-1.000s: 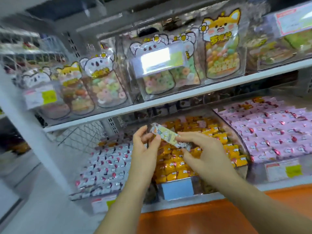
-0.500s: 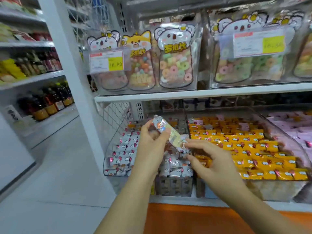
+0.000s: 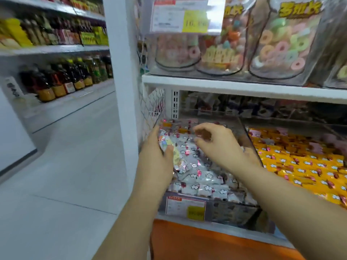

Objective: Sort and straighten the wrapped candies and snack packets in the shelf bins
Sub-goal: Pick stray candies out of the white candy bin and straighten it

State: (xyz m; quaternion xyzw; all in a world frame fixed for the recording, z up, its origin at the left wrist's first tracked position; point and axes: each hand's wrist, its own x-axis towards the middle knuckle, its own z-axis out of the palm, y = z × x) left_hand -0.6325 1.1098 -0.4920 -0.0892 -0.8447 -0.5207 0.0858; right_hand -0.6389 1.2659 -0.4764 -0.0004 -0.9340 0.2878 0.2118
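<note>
A clear bin (image 3: pixel 231 210) on the lower shelf holds many white wrapped candies (image 3: pixel 203 177). My left hand (image 3: pixel 156 160) is over the bin's left side, closed on a pale yellow snack packet (image 3: pixel 170 147) with a cartoon print. My right hand (image 3: pixel 216 143) hovers over the white candies, fingers curled and apart, with nothing in it. To the right, a second bin is filled with orange wrapped candies (image 3: pixel 300 164).
Above, a white shelf (image 3: pixel 244 87) carries clear boxes with bags of ring gummies (image 3: pixel 281 47) and a price tag (image 3: pixel 182 15). A white upright post (image 3: pixel 122 91) stands left of the bins. Bottles (image 3: pixel 62 79) line shelves across the aisle. An orange panel (image 3: pixel 206 244) lies below.
The view has swung left and closer to the white-candy bin. My right hand has let go of the packet; my left hand has carried it down to the bin's left side.
</note>
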